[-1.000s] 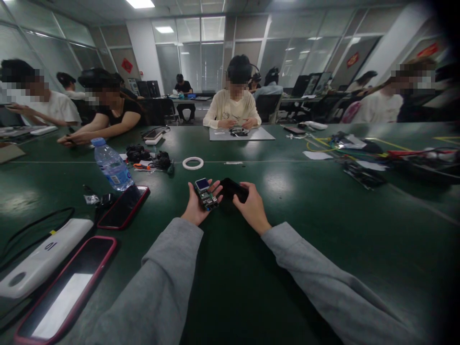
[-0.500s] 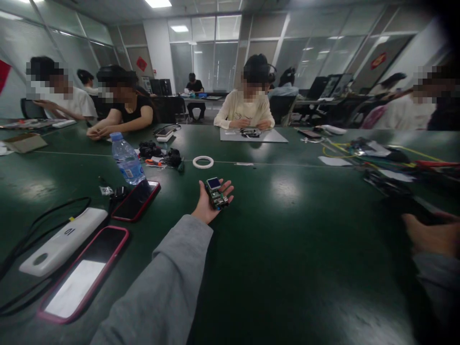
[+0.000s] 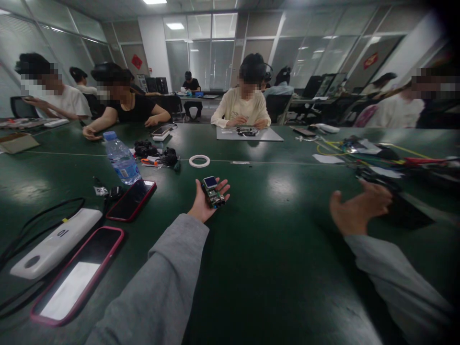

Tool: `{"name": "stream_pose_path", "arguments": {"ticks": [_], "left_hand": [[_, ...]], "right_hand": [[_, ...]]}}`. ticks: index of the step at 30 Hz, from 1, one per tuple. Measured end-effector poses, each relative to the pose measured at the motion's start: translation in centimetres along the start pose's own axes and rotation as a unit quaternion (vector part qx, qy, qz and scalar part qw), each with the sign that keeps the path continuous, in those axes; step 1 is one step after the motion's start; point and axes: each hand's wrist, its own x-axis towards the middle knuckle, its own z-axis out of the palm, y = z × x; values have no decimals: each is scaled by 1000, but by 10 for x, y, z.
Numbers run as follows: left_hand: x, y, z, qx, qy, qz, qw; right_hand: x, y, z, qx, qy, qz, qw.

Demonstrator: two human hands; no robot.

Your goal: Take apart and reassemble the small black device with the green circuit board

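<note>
My left hand (image 3: 200, 200) is palm up, bearing a small green circuit board (image 3: 214, 196) with a little dark screen on its top end. The thumb lies along one side of the board and the fingertips show past the other. Over the right side of the table is my right hand (image 3: 359, 206), slightly blurred, its thumb apart from the fingers and nothing seen in it. Just beyond it, a flat black object (image 3: 411, 208) lies on the table; what it is I cannot tell.
Left of my left arm are a pink-edged phone (image 3: 79, 275), a white device (image 3: 57, 242), a red-edged phone (image 3: 132, 199) and a water bottle (image 3: 122, 160). A white tape roll (image 3: 199, 165) lies ahead. Tangled wires (image 3: 366, 146) cover the far right. People sit across the table.
My right hand has come leftward from the right edge, away from the black object. My left hand still bears the circuit board. The view has shifted slightly.
</note>
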Motion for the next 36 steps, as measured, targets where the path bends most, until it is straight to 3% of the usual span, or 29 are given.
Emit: {"name": "stream_pose_path", "arguments": {"ticks": [1, 3, 6, 8, 11, 17, 21, 26, 31, 34, 36], "left_hand": [[0, 0, 1, 0, 2, -1, 1000], [-1, 0, 2, 2, 8, -2, 1000], [0, -1, 1, 9, 16, 0, 1000], [1, -1, 0, 12, 18, 0, 1000], [1, -1, -2, 11, 21, -11, 1000], [-6, 2, 7, 36, 55, -19, 998], [-9, 4, 12, 38, 12, -8, 999], [-14, 3, 19, 38, -51, -34, 997], [-21, -2, 29, 37, -85, -95, 991], [-22, -3, 30, 45, -103, -108, 988], [-22, -2, 29, 58, -114, -109, 986]], "right_hand": [[-6, -16, 14, -38, 37, 2, 999], [-25, -61, 38, -45, 26, -46, 998], [-59, -145, 62, 36, -99, -149, 983], [-78, -192, 70, 77, -218, -241, 943], [-89, -227, 80, 109, -299, -303, 898], [-79, -210, 95, 137, -276, -203, 929], [-76, -199, 103, 204, -255, -119, 938], [-75, -190, 115, 293, -217, -29, 931], [-74, -179, 124, 302, -171, 113, 931], [-70, -173, 125, 331, -147, 166, 917], [-65, -170, 125, 374, -157, 196, 893]]}}
